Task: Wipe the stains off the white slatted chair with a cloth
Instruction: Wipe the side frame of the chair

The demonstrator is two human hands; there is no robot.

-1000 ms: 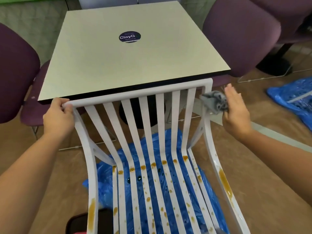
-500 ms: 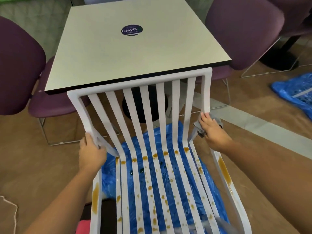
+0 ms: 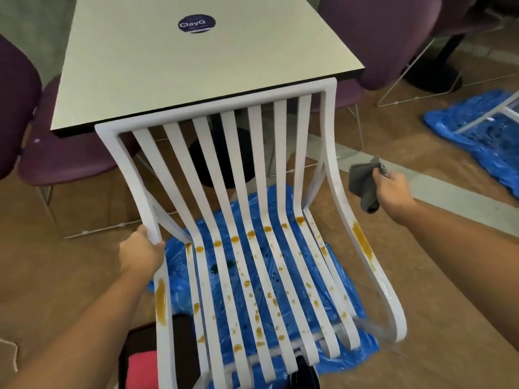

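Observation:
The white slatted chair [image 3: 233,153] stands in front of me, its back against a table edge. Orange-brown stains [image 3: 252,276] dot the seat slats, with larger smears on the left rail [image 3: 161,300] and the right rail [image 3: 362,240]. My left hand [image 3: 139,252] grips the left side rail where back meets seat. My right hand [image 3: 391,189] holds a crumpled grey cloth [image 3: 363,183] in the air, a little to the right of the chair's right rail and not touching it.
A pale square table [image 3: 168,66] with a dark round sticker stands behind the chair. Purple chairs [image 3: 376,32] flank it on both sides. Blue plastic sheeting [image 3: 348,287] lies under the chair, and more [image 3: 477,130] at the far right. A dark and pink object [image 3: 140,357] lies at my feet.
My left hand slid down from the top left corner to the lower left rail. My right hand wiped down the right upright with the cloth, then lifted away to the right.

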